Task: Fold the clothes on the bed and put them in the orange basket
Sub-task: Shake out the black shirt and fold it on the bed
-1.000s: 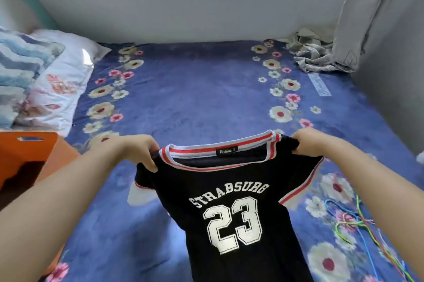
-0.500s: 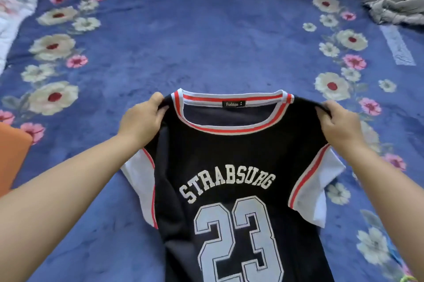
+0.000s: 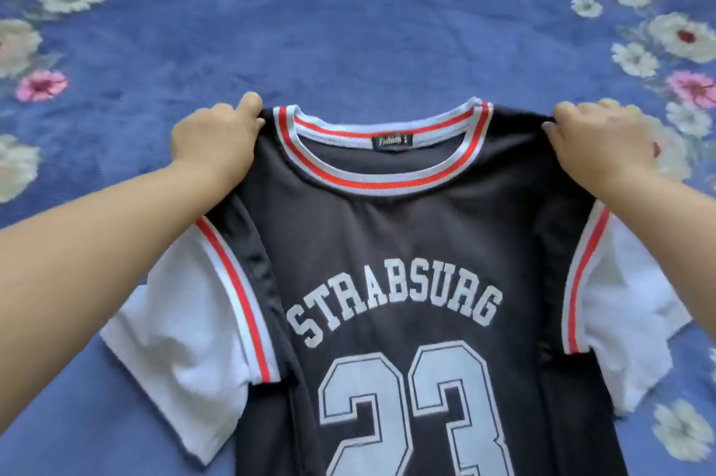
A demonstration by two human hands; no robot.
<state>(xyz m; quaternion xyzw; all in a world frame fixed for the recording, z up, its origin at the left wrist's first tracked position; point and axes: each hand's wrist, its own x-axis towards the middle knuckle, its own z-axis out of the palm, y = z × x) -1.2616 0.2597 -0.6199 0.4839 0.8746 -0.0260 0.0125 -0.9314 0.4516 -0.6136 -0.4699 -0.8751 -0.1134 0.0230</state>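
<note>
Bedspread [image 3: 348,30]; hands [image 3: 217,142] grip hem-cropped jersey [image 3: 407,243].

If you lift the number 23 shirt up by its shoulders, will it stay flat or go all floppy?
Probably floppy: the shirt is soft cloth that already wrinkles near the left hand and right hand pinching its shoulders. Its white sleeves would likely droop. It looks light, since fingertip pinches seem enough.

The shirt [image 3: 407,262] lies spread front-up on the bedspread [image 3: 368,18], collar toward twelve o'clock and body running down to six. The left hand [image 3: 215,140] grips the shoulder at ten o'clock of the collar, and the right hand [image 3: 596,142] grips the opposite shoulder at two. One sleeve lies out toward eight o'clock, the other toward four.
</note>
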